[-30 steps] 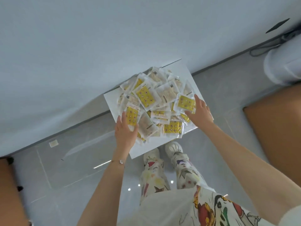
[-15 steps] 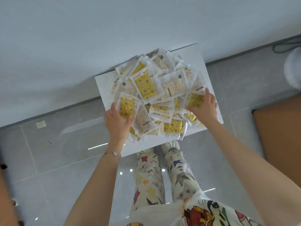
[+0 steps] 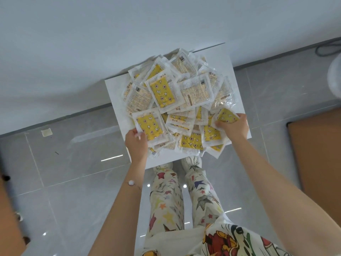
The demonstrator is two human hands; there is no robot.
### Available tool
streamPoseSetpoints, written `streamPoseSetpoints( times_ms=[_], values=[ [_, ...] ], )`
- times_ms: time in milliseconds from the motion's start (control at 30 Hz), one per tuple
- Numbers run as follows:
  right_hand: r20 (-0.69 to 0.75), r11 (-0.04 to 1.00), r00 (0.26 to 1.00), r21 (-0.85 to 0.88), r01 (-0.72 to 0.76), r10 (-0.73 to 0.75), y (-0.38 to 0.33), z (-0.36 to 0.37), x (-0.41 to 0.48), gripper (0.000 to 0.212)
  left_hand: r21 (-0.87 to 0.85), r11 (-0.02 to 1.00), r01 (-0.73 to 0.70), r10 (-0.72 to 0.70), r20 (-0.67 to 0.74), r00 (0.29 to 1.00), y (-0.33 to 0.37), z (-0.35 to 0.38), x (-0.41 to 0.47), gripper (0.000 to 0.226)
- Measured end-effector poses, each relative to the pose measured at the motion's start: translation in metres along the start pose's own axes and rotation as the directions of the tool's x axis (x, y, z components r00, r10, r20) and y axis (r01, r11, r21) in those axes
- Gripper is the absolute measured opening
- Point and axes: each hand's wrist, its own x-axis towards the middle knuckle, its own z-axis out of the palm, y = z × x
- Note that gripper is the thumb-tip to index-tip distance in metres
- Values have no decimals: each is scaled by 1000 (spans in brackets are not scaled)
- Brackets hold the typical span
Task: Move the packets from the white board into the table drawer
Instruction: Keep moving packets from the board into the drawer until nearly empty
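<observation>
A white board (image 3: 238, 100) lies on the grey floor against the wall, heaped with several clear packets (image 3: 197, 91) that have yellow patterned inserts. My left hand (image 3: 135, 143) pinches the near corner of a yellow packet (image 3: 149, 126) at the pile's left front. My right hand (image 3: 234, 126) grips another yellow packet (image 3: 226, 116) at the pile's right edge, fingers curled round it. No drawer is in view.
A white wall (image 3: 129, 34) rises behind the board. A brown wooden surface (image 3: 317, 154) stands at the right, and another brown edge (image 3: 7, 218) at the far left. A dark cable (image 3: 326, 48) lies by the wall at the upper right. My feet (image 3: 190, 163) stand at the board's near edge.
Both hands went from lying flat on the pile to closing on single packets. My left hand now lifts a yellow packet's corner; my right hand has curled round one at the right edge.
</observation>
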Motion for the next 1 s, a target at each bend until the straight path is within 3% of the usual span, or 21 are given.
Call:
streamPoseSetpoints(
  times_ms=[167,333,533,633,767,867,1000],
  values=[
    [42,998,999,59,-20,18,5,0,-6,66,-6,999,48,-48,-11,999,3,18,-25,6],
    [166,980,980,148,-133,108,6,1,-12,68,43,997,59,-58,-22,998,19,26,-27,20],
    [176,977,984,203,-58,22,18,8,-22,61,122,992,35,-32,-31,999,19,33,-26,39],
    [233,928,970,342,-146,66,21,11,-21,66,156,988,9,-3,-33,999,16,37,-29,33],
    [298,837,945,476,-271,136,28,15,-17,66,73,997,-24,27,-38,999,15,37,-30,29],
    [249,838,960,489,-242,132,30,12,-18,60,4,1000,-11,11,-23,1000,17,31,-30,26],
    [45,851,987,502,-157,155,32,0,-18,59,-39,999,11,-13,-43,999,18,25,-29,23]
  ],
)
